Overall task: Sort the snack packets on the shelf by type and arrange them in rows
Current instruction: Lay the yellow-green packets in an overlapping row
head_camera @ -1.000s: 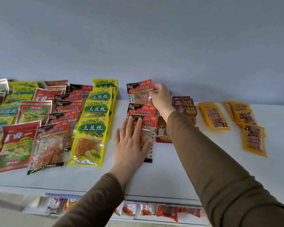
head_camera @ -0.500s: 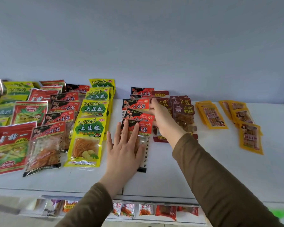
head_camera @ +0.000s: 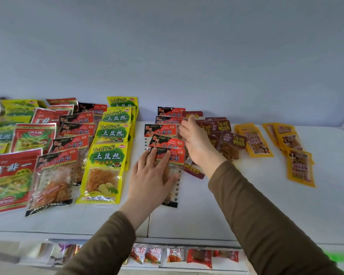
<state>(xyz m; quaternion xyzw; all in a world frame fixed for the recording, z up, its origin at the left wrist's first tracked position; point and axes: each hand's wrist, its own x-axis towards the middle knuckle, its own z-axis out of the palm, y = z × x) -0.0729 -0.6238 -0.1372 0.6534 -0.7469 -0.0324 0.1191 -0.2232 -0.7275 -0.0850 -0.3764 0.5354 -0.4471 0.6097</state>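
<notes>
A person sorts snack packets on a white shelf [head_camera: 187,219]: the left hand [head_camera: 151,175] lies flat, fingers spread, on the nearest red-and-black packet [head_camera: 167,161] of a middle row, while the right hand [head_camera: 197,143] reaches between that row and the maroon packets [head_camera: 232,141], fingers curled; whether they pinch anything cannot be told. Left rows of yellow packets [head_camera: 107,155] look ordered; the maroon group and orange packets [head_camera: 300,167] to the right appear loose. Open shelf lies along the front edge and far right.
</notes>
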